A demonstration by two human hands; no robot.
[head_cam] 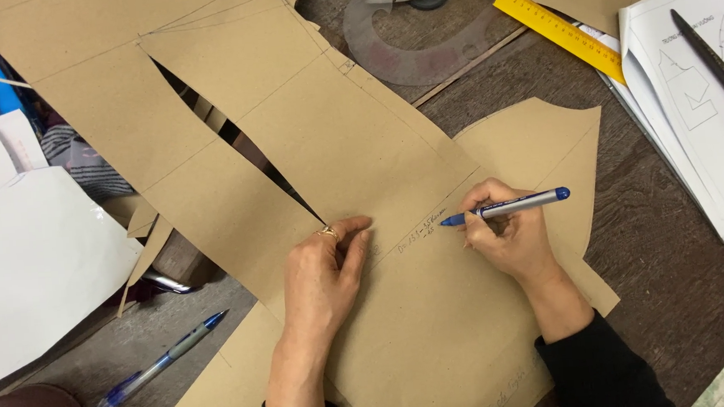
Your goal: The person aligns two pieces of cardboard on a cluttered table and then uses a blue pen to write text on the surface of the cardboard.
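The brown paper pattern piece point(352, 171) sprawls across the dark wooden table point(677, 293), slit running down its middle. Left hand point(321, 281) lies flat on it, fingers loosely curled at the slit's tip, gripping nothing. Right hand point(511, 236) pinches a blue-capped pen point(505, 207), tip touching the paper beside handwritten notes. Spare blue pen point(158, 367) lies lower left.

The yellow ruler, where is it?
The yellow ruler lies at the top right of the head view, between the clear curved template and the white drawing sheets.

Tailoring workshop: paper patterns point(308, 148), curve ruler point(420, 53).
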